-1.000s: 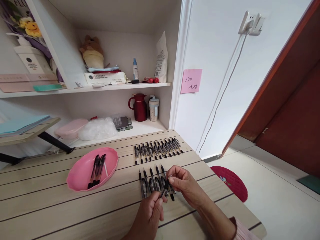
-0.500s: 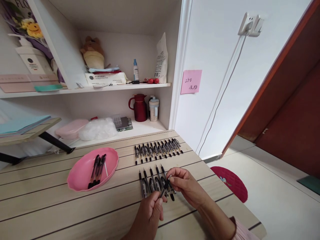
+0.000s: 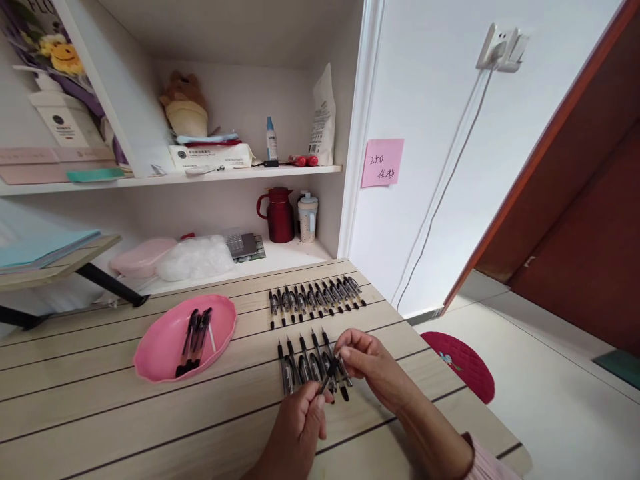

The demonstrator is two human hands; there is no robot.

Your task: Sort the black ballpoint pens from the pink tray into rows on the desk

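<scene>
While hands pinch pen (image 3: 330, 380) | pen rows (image 3: 314, 300) beyond | pink tray (image 3: 165, 347) left

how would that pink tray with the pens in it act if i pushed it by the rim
The pink tray looks like thin plastic, so probably light and apt to slide easily on the smooth wooden table. Its shallow sloped walls suggest the loose pens in the tray would likely roll or shift. It sits low and wide, so tipping seems unlikely.

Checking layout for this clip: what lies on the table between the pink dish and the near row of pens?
In the head view, only bare wooden tabletop separates the pink dish from the near row of pens.
</scene>
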